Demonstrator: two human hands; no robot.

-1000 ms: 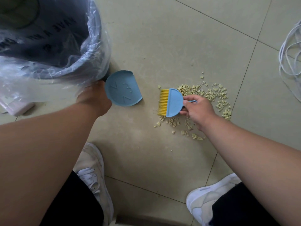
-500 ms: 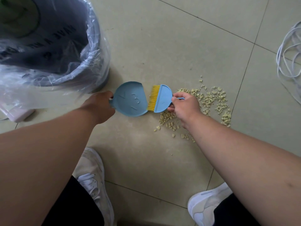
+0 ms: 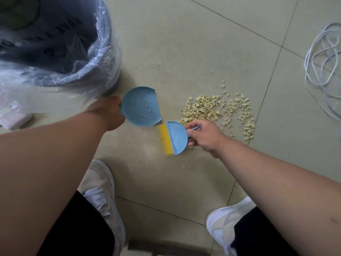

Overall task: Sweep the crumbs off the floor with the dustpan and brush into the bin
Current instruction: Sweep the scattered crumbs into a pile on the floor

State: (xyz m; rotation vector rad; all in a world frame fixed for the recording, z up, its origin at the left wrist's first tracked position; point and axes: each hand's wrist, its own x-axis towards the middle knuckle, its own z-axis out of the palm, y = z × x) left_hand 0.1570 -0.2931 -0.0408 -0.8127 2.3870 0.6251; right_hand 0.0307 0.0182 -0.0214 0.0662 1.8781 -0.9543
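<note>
- Low over the floor tiles, the right hand is closed around the thin handle of the brush, whose yellow bristles point left, toward the person's near side of the dustpan.
- At the left, the left hand is wrapped around the rear of the blue dustpan, with its straight open lip facing right toward the crumbs.
- As the pan looks, no crumbs lie in it; the pile sits on the floor just beyond the lip, with a loose scatter trailing off to the right and a few bits hidden under the right hand.
- To do this stroke well, I judge the brush should go behind the far side of the pile and be drawn toward the pan in short, light pulls, since the pieces look hard and likely to skip.
- The lip should press flat on the tile, or small pieces may slide under it.
- The bin, dark and lined with a clear plastic bag, stands just behind the dustpan, so the tip-out is a short lift.
- The floor is smooth, pale tile with dark grout lines; one line runs beside the pile and may catch fragments.
- Two white shoes stand at the near edge, and a coiled white cable lies well apart at the right.
</note>
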